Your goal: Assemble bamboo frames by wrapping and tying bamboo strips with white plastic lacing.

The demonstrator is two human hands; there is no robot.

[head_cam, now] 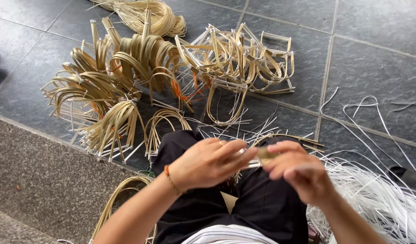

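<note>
My left hand (208, 162) and my right hand (298, 174) meet over my lap, both pinching a thin bent bamboo strip (262, 156) with white ends. An orange bead bracelet (171, 180) circles my left wrist. Black trousers (244, 203) cover my knees beneath the hands. The exact grip on the strip is blurred.
Bundles of bent bamboo loops (122, 77) and squarish bamboo frames (244, 58) lie on the dark tiled floor (366, 58) ahead. A heap of white strips (380, 199) lies at my right. More bamboo loops (115, 203) lie at my left, over a rough stone kerb (40, 180).
</note>
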